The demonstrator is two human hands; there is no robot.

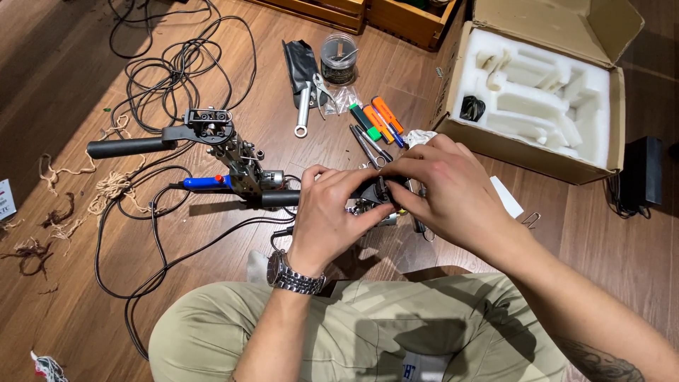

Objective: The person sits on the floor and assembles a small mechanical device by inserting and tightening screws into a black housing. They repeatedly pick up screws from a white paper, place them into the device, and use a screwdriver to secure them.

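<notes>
Head view: I am pinching the small black metal part point(375, 191) with my left hand point(327, 216) and right hand point(442, 191), steadying it above the wooden floor point(608, 247).

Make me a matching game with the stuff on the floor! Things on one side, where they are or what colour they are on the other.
Things:
1. Cardboard box
2. Wristwatch
3. Screwdrivers
4. Round jar

Descriptions:
A. Orange and green handles
B. On the left hand's wrist
C. Filled with white foam
D. Clear, standing beside a wrench

Pairs: 1-C, 2-B, 3-A, 4-D
</notes>
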